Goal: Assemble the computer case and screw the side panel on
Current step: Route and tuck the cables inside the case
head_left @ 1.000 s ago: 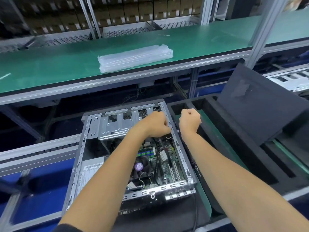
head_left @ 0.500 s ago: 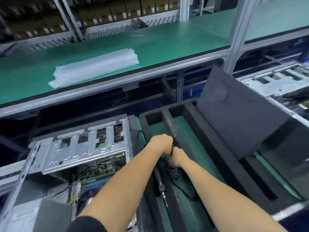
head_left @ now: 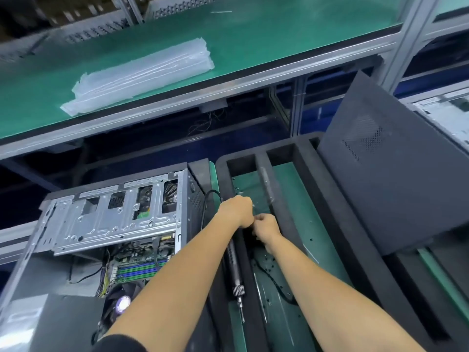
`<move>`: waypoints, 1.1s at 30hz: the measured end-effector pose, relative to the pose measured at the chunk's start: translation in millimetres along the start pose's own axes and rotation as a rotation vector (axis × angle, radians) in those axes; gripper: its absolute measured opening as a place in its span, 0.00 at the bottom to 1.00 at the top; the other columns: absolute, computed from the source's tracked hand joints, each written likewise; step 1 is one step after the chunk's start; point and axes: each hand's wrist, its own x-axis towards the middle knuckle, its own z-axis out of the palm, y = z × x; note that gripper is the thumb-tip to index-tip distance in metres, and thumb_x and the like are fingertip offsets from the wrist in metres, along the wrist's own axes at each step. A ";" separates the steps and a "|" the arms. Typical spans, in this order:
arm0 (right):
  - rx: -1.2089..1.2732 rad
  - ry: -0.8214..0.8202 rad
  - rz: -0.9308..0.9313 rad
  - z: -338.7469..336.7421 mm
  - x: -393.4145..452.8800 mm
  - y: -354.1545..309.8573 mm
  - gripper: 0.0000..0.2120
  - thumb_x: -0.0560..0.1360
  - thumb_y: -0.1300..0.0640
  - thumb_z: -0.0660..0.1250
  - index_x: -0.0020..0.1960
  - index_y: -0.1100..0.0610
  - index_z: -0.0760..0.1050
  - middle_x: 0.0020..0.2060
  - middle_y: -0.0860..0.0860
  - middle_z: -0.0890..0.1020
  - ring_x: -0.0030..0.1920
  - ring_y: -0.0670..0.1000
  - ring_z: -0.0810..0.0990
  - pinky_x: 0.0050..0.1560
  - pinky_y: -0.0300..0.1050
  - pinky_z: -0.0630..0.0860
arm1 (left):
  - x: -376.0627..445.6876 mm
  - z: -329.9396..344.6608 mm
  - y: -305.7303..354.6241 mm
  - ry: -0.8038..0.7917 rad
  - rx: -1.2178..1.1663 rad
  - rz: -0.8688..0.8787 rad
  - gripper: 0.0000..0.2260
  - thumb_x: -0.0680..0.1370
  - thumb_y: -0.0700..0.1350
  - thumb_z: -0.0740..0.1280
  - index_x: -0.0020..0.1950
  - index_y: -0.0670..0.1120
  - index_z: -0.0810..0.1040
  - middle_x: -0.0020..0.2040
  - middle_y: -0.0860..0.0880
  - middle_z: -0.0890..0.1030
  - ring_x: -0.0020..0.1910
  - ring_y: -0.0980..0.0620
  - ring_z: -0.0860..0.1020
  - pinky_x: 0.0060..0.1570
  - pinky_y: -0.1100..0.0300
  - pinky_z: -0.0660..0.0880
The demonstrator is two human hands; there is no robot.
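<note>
The open computer case (head_left: pixel 109 224) lies at the lower left, showing its drive cage and motherboard. Its dark grey side panel (head_left: pixel 396 179) leans upright in the black foam tray (head_left: pixel 317 199) on the right. A black electric screwdriver (head_left: pixel 234 270) lies along a foam ridge with its tip towards me. Above its upper end is my left hand (head_left: pixel 237 210), fingers curled and back towards me; what it holds is hidden. My right hand (head_left: pixel 266 231) touches it from the right and pinches something tiny. Small screws (head_left: pixel 269 269) lie scattered on the tray's green floor.
A green shelf (head_left: pixel 253 47) runs across above, carrying a stack of clear plastic bags (head_left: pixel 137 74). An aluminium post (head_left: pixel 403 47) stands at the right. Another metal chassis (head_left: pixel 446 115) shows at the far right. The screwdriver's black cable (head_left: pixel 206 207) loops beside the case.
Both hands left the case's top edge and moved right into the foam tray, coming together over the green floor. My view swung right, so the case now sits at the lower left.
</note>
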 end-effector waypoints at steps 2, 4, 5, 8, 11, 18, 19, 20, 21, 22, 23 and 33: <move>0.022 0.073 -0.050 -3.3 -5.6 -11.1 0.15 0.74 0.66 0.61 0.32 0.55 0.63 0.31 0.52 0.69 0.33 0.52 0.62 0.29 0.43 0.60 | 1.8 -2.1 1.3 0.023 -0.036 -0.012 0.01 0.75 0.38 0.60 0.45 0.42 0.69 0.50 0.42 0.76 0.43 0.42 0.75 0.41 0.54 0.71; 0.014 0.131 -0.090 -6.6 -13.4 -25.4 0.16 0.73 0.67 0.61 0.31 0.55 0.61 0.30 0.49 0.68 0.32 0.50 0.61 0.28 0.43 0.59 | 4.1 -6.5 2.1 0.032 -0.078 -0.024 0.03 0.75 0.37 0.59 0.41 0.40 0.69 0.46 0.43 0.75 0.42 0.43 0.75 0.40 0.54 0.71; 0.005 0.150 -0.101 -8.4 -17.3 -33.4 0.16 0.73 0.67 0.61 0.31 0.55 0.61 0.29 0.49 0.67 0.31 0.50 0.60 0.28 0.43 0.58 | 4.7 -9.6 2.1 0.030 -0.105 -0.029 0.06 0.75 0.36 0.58 0.37 0.40 0.68 0.41 0.44 0.75 0.38 0.44 0.75 0.38 0.55 0.70; 0.014 0.212 -0.092 -15.6 -27.2 -58.7 0.11 0.74 0.66 0.60 0.35 0.58 0.66 0.28 0.50 0.66 0.28 0.51 0.61 0.28 0.41 0.56 | 1.2 -23.6 2.2 0.040 -0.224 -0.029 0.12 0.74 0.35 0.57 0.30 0.41 0.64 0.32 0.40 0.71 0.29 0.48 0.68 0.30 0.57 0.66; 0.030 0.231 -0.103 -21.7 -46.9 -93.3 0.04 0.78 0.61 0.59 0.51 0.59 0.71 0.32 0.51 0.70 0.28 0.50 0.66 0.23 0.37 0.59 | -10.6 -35.8 1.7 0.057 -0.307 -0.027 0.07 0.76 0.35 0.58 0.40 0.38 0.73 0.39 0.40 0.76 0.37 0.43 0.75 0.34 0.57 0.70; 0.189 0.102 -0.134 -16.4 -125.3 -171.6 0.10 0.81 0.62 0.56 0.44 0.59 0.74 0.22 0.50 0.68 0.22 0.47 0.56 0.22 0.40 0.53 | -56.5 -51.6 -12.6 0.124 -0.487 0.160 0.06 0.76 0.35 0.59 0.44 0.37 0.76 0.44 0.41 0.81 0.36 0.46 0.77 0.32 0.60 0.72; 0.200 0.090 -0.142 -13.1 -138.3 -179.8 0.10 0.81 0.62 0.57 0.45 0.60 0.75 0.20 0.50 0.66 0.22 0.48 0.56 0.24 0.41 0.52 | -65.5 -54.3 -17.4 0.141 -0.498 0.184 0.07 0.76 0.35 0.59 0.44 0.38 0.76 0.43 0.42 0.80 0.38 0.46 0.74 0.33 0.60 0.69; 0.215 0.067 -0.164 -9.2 -150.7 -186.8 0.09 0.81 0.63 0.57 0.46 0.60 0.75 0.20 0.49 0.65 0.22 0.48 0.56 0.26 0.41 0.51 | -76.4 -57.7 -21.9 0.160 -0.567 0.210 0.07 0.76 0.35 0.59 0.44 0.39 0.76 0.43 0.41 0.79 0.39 0.46 0.73 0.33 0.61 0.66; 0.249 0.031 -0.197 -6.3 -162.0 -192.2 0.09 0.81 0.64 0.56 0.47 0.60 0.74 0.20 0.48 0.63 0.22 0.47 0.55 0.26 0.41 0.50 | -86.2 -60.3 -27.0 0.179 -0.682 0.267 0.07 0.76 0.36 0.60 0.44 0.39 0.78 0.44 0.40 0.81 0.40 0.47 0.74 0.34 0.63 0.67; 0.294 -0.009 -0.237 -3.8 -171.1 -196.4 0.10 0.80 0.65 0.55 0.47 0.60 0.74 0.20 0.47 0.61 0.21 0.46 0.54 0.26 0.40 0.49 | -97.7 -63.2 -32.4 0.159 -0.887 0.336 0.08 0.77 0.38 0.61 0.44 0.40 0.80 0.45 0.40 0.82 0.40 0.47 0.77 0.38 0.65 0.70; 0.332 -0.041 -0.281 -2.0 -179.1 -200.5 0.11 0.80 0.65 0.53 0.48 0.60 0.74 0.20 0.46 0.59 0.21 0.45 0.53 0.25 0.40 0.48 | -111.2 -66.4 -38.5 0.112 -1.148 0.399 0.10 0.78 0.41 0.60 0.45 0.42 0.81 0.45 0.40 0.83 0.40 0.47 0.80 0.41 0.64 0.75; 0.368 -0.212 -0.604 43.9 -247.6 -229.3 0.14 0.82 0.62 0.61 0.40 0.53 0.62 0.23 0.45 0.58 0.22 0.44 0.54 0.21 0.36 0.55 | -175.1 -75.5 -117.0 0.588 -1.444 0.344 0.09 0.81 0.45 0.57 0.44 0.45 0.72 0.31 0.50 0.68 0.23 0.54 0.65 0.23 0.62 0.64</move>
